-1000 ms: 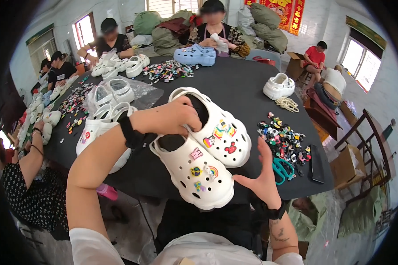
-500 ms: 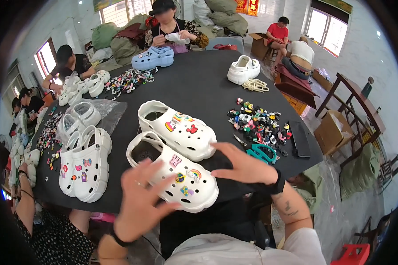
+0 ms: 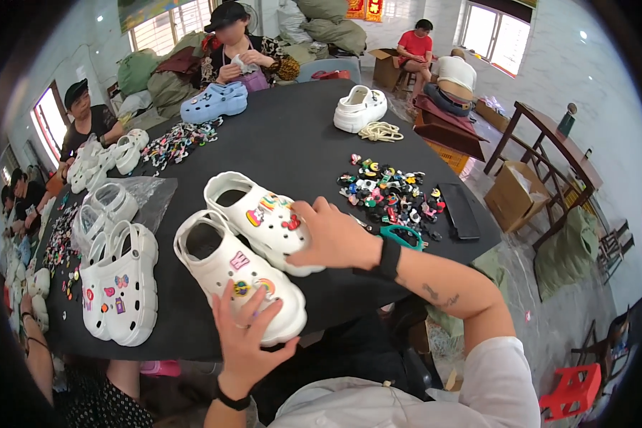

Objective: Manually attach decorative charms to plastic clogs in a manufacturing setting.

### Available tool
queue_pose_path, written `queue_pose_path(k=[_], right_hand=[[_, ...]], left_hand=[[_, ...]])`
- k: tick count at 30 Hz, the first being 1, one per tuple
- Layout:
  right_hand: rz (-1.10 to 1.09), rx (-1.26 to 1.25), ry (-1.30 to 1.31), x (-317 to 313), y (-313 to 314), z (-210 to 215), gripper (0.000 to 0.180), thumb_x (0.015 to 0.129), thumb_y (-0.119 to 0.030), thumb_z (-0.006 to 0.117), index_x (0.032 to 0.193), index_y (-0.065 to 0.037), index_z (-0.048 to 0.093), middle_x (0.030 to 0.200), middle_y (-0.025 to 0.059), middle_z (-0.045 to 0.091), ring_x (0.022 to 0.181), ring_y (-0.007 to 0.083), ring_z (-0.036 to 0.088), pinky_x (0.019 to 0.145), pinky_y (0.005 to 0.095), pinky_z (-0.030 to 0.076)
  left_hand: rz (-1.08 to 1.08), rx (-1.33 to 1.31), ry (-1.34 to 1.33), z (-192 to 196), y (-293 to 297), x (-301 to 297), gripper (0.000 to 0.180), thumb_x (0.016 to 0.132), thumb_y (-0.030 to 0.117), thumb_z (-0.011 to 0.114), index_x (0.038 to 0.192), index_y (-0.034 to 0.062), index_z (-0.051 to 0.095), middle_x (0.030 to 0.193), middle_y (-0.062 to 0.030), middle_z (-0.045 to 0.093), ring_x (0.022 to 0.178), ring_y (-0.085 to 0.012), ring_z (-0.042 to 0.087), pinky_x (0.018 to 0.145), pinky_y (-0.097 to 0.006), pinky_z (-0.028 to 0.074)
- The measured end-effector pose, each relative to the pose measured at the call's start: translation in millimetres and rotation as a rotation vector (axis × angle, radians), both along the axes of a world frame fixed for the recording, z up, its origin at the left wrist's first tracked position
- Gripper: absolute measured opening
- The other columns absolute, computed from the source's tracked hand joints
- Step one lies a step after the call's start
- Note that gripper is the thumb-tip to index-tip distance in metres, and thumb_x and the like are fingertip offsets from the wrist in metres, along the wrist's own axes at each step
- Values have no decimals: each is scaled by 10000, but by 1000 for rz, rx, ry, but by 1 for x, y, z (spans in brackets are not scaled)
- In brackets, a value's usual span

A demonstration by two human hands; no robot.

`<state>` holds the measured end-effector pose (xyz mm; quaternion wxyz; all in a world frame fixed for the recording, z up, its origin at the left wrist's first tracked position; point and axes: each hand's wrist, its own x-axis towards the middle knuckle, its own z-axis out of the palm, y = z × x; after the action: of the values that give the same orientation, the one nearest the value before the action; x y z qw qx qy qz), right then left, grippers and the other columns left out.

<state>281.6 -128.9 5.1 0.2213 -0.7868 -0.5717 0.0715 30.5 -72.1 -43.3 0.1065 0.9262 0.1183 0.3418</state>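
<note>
Two white clogs with colourful charms lie side by side in front of me, toes toward my lower right. My left hand [image 3: 246,349] grips the near clog [image 3: 217,260], its fingers spread over the charms and its thumb by the toe; a pink letter charm and a rainbow charm show on it. My right hand [image 3: 339,235] grips the far clog [image 3: 246,232] by its front, fingers on top near a red charm and thumb toward the toe. My right fingers partly hide that clog's top.
Right of the clogs are a pile of small charms [image 3: 389,189], teal-handled scissors [image 3: 404,237] and a black tray [image 3: 459,211]. A white charmed pair [image 3: 125,285] and a clear plastic bag [image 3: 153,203] lie left. Co-workers sit around the black table [image 3: 285,132].
Both hands have closed in on the clogs, the right from beside the toes onto the far clog, the left onto the near one. The clogs have turned slightly, and the view has shifted.
</note>
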Motion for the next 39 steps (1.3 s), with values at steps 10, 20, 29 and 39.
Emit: queue_pose_path(k=[10,20,29,39], right_hand=[[216,73,-133,-59,-112,17,639,848,-320,728,1399,-111,479,929,141,601,684,275,650,583,342,533],[-307,-140,-487,94,-217,-13,499,705,5,692,1192,-71,615,1317,119,547,1265,335,455,1047,472,347],[-242,-84,-682,111,-221,-28,316,808,-18,633,1112,-100,659,1141,46,656,1246,277,506,1126,553,230],[-301,406,268,44,-188,-6,210,1019,-77,477,1167,-3,607,1016,73,685,936,104,632,821,269,502]], left_hand=[[-163,-300,104,14,59,-43,611,531,206,899,1104,179,688,1338,-63,568,1393,-432,330,1140,-620,206],[-180,49,185,30,-12,-3,414,711,220,781,1118,196,707,1314,-71,571,1274,-314,492,1080,-540,319],[-191,96,-21,1,-32,20,364,770,132,703,1131,181,703,1309,-71,574,1172,-279,570,890,-377,515],[301,70,-282,-10,3,-20,541,693,284,848,1158,138,613,1330,-104,517,1244,-343,465,1011,-484,363]])
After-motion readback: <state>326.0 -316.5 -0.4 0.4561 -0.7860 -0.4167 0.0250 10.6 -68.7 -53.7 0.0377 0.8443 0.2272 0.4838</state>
